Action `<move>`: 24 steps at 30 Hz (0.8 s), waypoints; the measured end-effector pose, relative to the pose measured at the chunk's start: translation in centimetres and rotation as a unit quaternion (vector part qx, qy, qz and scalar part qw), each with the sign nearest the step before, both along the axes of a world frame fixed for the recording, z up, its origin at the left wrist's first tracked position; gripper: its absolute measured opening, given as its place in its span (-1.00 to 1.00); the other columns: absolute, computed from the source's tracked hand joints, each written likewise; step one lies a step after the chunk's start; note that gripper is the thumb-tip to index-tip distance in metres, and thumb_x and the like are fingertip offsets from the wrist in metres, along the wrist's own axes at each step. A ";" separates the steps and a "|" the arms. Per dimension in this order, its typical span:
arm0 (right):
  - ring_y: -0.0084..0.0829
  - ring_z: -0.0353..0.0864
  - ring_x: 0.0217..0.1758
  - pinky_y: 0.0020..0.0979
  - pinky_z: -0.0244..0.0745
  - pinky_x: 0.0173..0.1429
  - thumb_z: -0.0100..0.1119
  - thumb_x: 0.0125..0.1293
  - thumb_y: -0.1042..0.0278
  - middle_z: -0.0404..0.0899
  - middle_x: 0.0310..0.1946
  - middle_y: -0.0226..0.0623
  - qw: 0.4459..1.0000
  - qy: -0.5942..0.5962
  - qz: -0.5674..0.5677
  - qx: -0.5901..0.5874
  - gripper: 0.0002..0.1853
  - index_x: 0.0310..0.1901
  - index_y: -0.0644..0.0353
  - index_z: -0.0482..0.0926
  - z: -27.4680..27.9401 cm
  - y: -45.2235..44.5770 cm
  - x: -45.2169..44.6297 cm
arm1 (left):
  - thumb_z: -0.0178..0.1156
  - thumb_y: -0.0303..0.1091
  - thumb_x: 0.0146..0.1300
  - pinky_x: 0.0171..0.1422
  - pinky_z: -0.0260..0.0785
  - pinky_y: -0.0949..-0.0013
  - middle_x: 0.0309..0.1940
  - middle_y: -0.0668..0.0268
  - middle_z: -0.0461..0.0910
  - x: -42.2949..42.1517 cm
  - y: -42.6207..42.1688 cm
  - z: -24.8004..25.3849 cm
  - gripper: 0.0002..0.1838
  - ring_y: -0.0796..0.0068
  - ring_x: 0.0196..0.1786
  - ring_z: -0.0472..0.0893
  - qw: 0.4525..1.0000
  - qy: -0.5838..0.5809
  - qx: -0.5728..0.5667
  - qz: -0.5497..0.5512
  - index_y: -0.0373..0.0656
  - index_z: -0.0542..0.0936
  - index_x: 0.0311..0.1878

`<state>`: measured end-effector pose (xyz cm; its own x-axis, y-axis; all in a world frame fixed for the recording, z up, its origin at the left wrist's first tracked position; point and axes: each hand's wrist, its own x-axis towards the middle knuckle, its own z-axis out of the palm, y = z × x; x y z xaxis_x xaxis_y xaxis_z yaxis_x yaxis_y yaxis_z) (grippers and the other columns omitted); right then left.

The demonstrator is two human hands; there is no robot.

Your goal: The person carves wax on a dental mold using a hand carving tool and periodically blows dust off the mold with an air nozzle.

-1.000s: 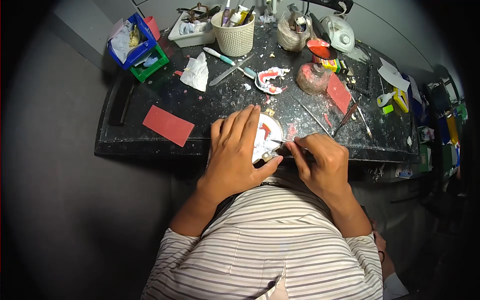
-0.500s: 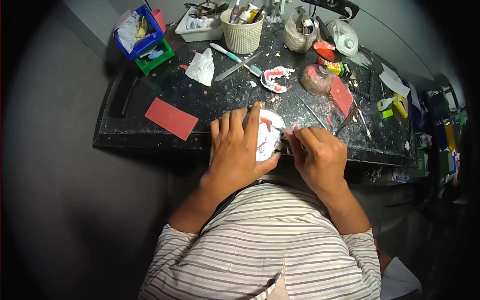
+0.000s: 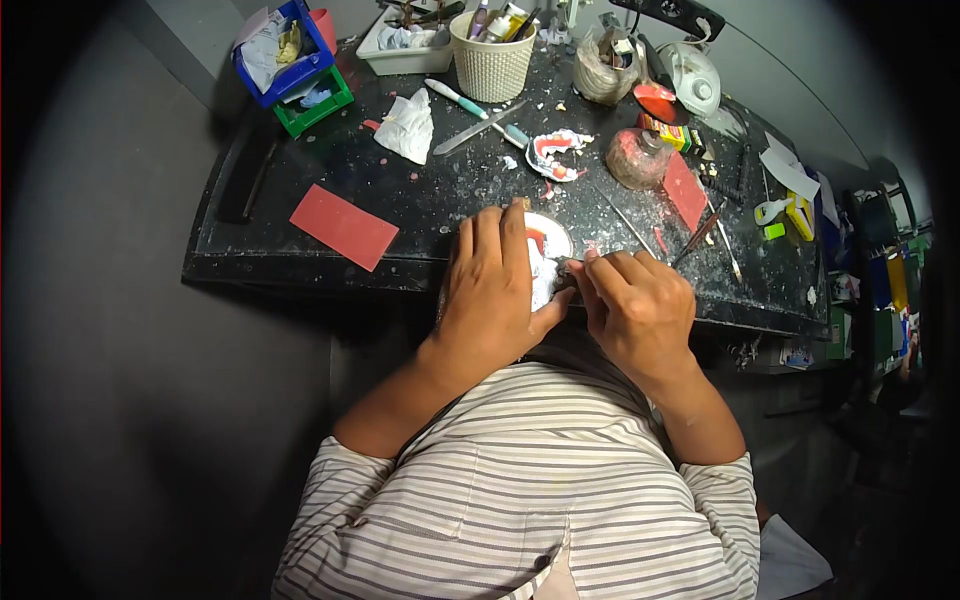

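The left hand [image 3: 488,300] is partly curled over the left side of a round white piece [image 3: 545,290] with a red patch, its fingers reaching across to the far side and its thumb bent round the near side, gripping it. The piece sits by the near edge of the black surface [image 3: 350,165], between the two hands. The right hand [image 3: 643,308] is closed in a pinch at the right side of the piece, thumb and forefinger together on a small tool [image 3: 564,266] that is mostly hidden, so its shape cannot be told. Beyond the piece lies a white dental model [image 3: 549,166] with red on it, and just left of that a knife [image 3: 470,132] crosses a toothbrush [image 3: 458,97]. A red sheet [image 3: 344,227] lies flat to the left, near the edge; another red sheet [image 3: 685,192] is on the right, beside a rounded glass jar [image 3: 636,160]. A crumpled white tissue [image 3: 407,128] lies to the far left of the piece, and a woven white basket [image 3: 492,72] holding tubes and pens stands at the far side.
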<state>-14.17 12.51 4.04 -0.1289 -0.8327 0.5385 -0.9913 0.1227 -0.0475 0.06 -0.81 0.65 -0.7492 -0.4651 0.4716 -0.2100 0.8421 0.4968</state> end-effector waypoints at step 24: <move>-0.21 0.62 -0.47 -0.14 0.46 -0.40 0.55 0.30 0.34 0.58 -0.51 -0.31 0.988 -0.125 0.073 -0.056 -0.82 -0.33 0.14 0.68 -1.7 -0.7 -2.9 | 0.57 0.11 0.20 0.64 0.12 -0.08 0.43 -0.29 0.44 0.6 -1.7 1.3 0.19 -0.21 0.47 0.46 0.996 -0.062 -0.007 -0.066 -0.54 0.19 0.62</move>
<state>-17.03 11.80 2.30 -0.1530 -0.7889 0.5952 -0.9537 -0.0399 -0.2981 0.62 -2.47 1.98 -0.8560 -0.3526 0.3780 -0.1556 0.8731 0.4621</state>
